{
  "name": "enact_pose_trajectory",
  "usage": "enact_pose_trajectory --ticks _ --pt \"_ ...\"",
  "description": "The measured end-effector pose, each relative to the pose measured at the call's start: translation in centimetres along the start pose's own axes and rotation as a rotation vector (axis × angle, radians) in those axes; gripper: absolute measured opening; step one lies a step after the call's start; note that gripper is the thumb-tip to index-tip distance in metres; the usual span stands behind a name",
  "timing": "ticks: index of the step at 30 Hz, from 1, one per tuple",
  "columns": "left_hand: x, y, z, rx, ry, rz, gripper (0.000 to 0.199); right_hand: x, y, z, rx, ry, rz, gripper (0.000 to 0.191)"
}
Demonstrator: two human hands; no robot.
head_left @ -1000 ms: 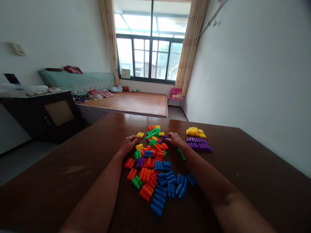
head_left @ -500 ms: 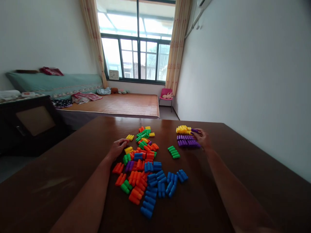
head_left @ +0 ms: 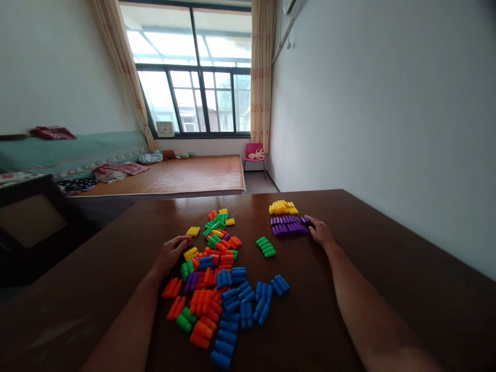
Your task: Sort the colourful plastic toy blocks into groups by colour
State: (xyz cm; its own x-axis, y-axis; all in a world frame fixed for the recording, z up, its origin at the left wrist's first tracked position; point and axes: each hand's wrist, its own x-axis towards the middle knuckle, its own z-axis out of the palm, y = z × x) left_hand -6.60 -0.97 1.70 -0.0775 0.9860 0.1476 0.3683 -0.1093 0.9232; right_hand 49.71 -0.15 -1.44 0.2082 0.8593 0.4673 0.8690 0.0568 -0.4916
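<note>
The person's right hand (head_left: pixel 320 231) is closing its fingertips in a narrow pinch on a purple block (head_left: pixel 306 221), which is sitting at the right end of the purple rows (head_left: pixel 287 225). The block is showing a deep, even violet and looks like small plastic tubes joined side by side; the fingers are hiding part of it. Whether it is touching the rows, I cannot tell.

The left hand (head_left: pixel 171 253) is resting low on the dark brown table (head_left: pixel 310 320), its fingers bending close together just beside a yellow block (head_left: pixel 192 231). I cannot tell whether they are gripping anything.

The purple rows are lying close together, their ribbed tops catching the window light. Just beyond them, a yellow pile (head_left: pixel 283 207) is gleaming, and nearer the person a green group (head_left: pixel 266 247) is lying apart on a slant. To the left, a loose, mixed heap is spreading toward the person: green blocks (head_left: pixel 217 222) are lying at its far end, orange-red blocks (head_left: pixel 201 302) are filling the middle and near left, and glossy blue blocks (head_left: pixel 244 294) are fanning out along the near right.
</note>
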Motion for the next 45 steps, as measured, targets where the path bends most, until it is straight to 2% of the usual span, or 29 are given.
enact_pose_trajectory --ticks 3,12,15,18,20,22,25,27,30,33,35,39,42,45 --pt "0.1 -0.3 -0.1 0.002 -0.004 -0.010 0.059 0.0 0.4 0.1 -0.053 0.004 0.021 0.053" --pt "0.2 -0.2 0.1 -0.010 0.008 0.016 0.056 -0.2 0.8 1.0 -0.150 -0.013 0.025 0.046" --pt "0.1 -0.2 0.2 -0.026 0.005 0.024 0.054 0.0 0.5 0.5 -0.109 0.072 0.012 0.047" --pt "-0.2 -0.3 0.3 -0.042 0.018 0.038 0.051 0.2 -1.7 -0.2 -0.066 0.188 -0.014 0.045" --pt "-0.3 -0.3 0.4 -0.052 0.030 0.044 0.049 0.0 -4.9 -0.2 0.014 0.199 -0.092 0.042" --pt "-0.3 -0.4 0.6 -0.072 0.031 0.047 0.048 -0.8 -9.4 0.5 0.144 0.090 -0.212 0.037" --pt "-0.2 -0.6 0.7 -0.092 0.024 0.052 0.046 -2.5 -16.8 2.9 0.277 -0.253 -0.451 0.029" --pt "-0.1 -0.7 0.8 -0.109 0.024 0.060 0.044 -3.1 -20.9 5.0 0.253 -0.414 -0.576 0.027" --pt "0.0 -0.9 0.9 -0.132 0.033 0.064 0.042 -2.5 -24.9 8.0 0.151 -0.509 -0.550 0.023" --pt "0.0 -0.9 0.9 -0.149 0.026 0.062 0.041 -1.1 -26.6 9.9 0.142 -0.601 -0.408 0.015" --pt "-0.1 -0.9 1.0 -0.170 0.018 0.065 0.040 -0.5 -26.9 10.5 0.245 -0.673 -0.324 0.014" --pt "-0.1 -0.7 1.1 -0.178 0.025 0.068 0.038 -0.4 -26.8 11.1 0.514 -0.795 -0.198 0.024" --pt "-0.3 -0.4 1.0 -0.174 0.027 0.056 0.037 -0.7 -26.5 10.6 0.691 -0.736 -0.141 0.034" --pt "-0.4 -0.2 0.9 -0.153 0.026 0.052 0.038 -0.7 -25.8 9.0 0.881 -0.670 -0.086 0.041"
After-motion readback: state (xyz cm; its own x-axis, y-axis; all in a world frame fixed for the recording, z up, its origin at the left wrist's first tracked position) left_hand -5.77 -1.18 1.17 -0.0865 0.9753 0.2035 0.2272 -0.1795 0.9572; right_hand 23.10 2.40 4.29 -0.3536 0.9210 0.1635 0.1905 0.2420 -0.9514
